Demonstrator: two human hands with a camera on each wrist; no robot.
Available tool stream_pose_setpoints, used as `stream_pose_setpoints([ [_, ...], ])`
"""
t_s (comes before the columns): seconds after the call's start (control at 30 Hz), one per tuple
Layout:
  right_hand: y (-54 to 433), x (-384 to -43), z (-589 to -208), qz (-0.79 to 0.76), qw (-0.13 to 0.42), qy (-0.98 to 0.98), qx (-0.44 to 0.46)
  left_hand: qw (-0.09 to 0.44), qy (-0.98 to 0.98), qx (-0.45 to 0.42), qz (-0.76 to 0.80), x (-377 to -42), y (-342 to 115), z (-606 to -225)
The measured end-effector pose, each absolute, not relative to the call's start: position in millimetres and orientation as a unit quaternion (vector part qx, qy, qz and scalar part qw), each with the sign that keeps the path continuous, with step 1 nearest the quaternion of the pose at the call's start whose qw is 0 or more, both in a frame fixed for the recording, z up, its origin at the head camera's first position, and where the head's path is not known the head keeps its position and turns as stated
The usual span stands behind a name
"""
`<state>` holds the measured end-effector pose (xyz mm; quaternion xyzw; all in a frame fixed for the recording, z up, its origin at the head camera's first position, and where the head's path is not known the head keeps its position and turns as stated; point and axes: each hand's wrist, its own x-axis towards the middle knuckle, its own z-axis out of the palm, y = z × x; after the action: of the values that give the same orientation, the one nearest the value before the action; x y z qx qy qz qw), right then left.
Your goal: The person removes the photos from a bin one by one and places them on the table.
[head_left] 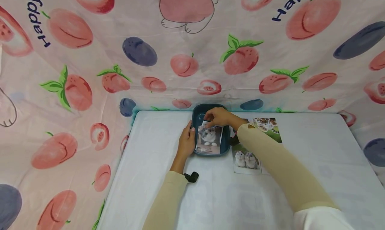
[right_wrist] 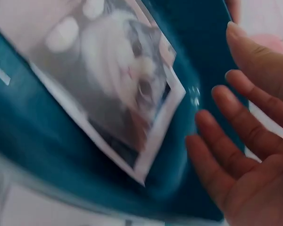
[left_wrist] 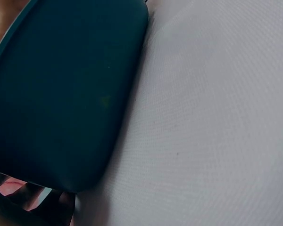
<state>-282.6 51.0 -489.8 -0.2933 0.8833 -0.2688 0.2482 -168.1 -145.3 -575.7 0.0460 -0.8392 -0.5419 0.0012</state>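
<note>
A dark teal tray [head_left: 225, 146] stands near the far edge of the white table. Inside it lies a photo card of a grey and white kitten [head_left: 210, 139], on top of another card whose white edge [right_wrist: 153, 143] shows in the right wrist view. My left hand [head_left: 185, 142] holds the tray by its left side; in the left wrist view its fingers [left_wrist: 52, 209] curl at the tray's edge. Over the tray's far part hovers my right hand [head_left: 220, 117], fingers spread and loosely bent, nothing between them, beside the kitten card.
Right of the tray, a tiger photo card [head_left: 267, 128] and a card with two hamsters [head_left: 246, 160] lie on the white table [head_left: 219, 203]. The right sleeve [head_left: 279, 166] covers parts of other cards there. A fruit-printed cloth [head_left: 186, 39] hangs behind the table.
</note>
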Motion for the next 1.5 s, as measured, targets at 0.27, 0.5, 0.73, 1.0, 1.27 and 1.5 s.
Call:
stream_pose_setpoints([
  [0.27, 36.5, -279.6, -499.3, -0.196, 0.265, 0.908, -0.261, 0.003, -0.839, 0.042, -0.543, -168.5, -145.6, -576.8],
  [0.5, 32.2, -276.5, -504.8, -0.206, 0.279, 0.904, -0.249, 0.007, -0.839, 0.040, -0.542, -168.6, -146.9, -577.9],
  [0.73, 32.6, -273.5, -506.0, -0.230, 0.277, 0.900, -0.246, 0.006, -0.840, 0.043, -0.541, -168.4, -147.0, -577.8],
  [1.0, 37.1, -267.1, -500.7, -0.253, 0.266, 0.904, -0.219, 0.008, -0.839, 0.040, -0.543, -168.2, -146.1, -577.7],
  [1.27, 40.8, -264.7, -501.5, -0.268, 0.246, 0.907, -0.213, 0.012, -0.839, 0.038, -0.543, -168.4, -145.8, -577.9],
  [1.5, 44.1, -252.0, -496.1, -0.300, 0.235, 0.900, -0.212, 0.014, -0.842, 0.034, -0.538, -168.4, -146.3, -577.5],
])
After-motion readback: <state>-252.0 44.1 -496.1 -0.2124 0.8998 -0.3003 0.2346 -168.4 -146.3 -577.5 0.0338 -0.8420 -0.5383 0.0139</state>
